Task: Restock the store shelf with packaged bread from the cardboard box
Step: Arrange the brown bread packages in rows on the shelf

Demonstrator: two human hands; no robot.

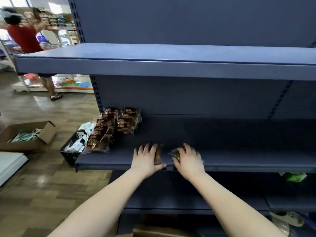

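The left hand (147, 159) grasps the left pack (157, 156) of bread, fingers curled over it. The right hand (189, 160) grasps the right pack (175, 155) just beside it. Both packs sit near the front edge of the middle shelf (239, 161). Stocked packs (104, 132) stand in two rows at its left end. A cardboard box (162, 232) lies below.

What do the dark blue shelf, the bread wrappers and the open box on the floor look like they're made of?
Shelf: probably painted metal, matte blue-grey, with slotted uprights behind it. Bread wrappers: thin plastic film, glossy and crinkled, partly see-through. Open box on the floor: plain brown cardboard, matte, with folded flaps.
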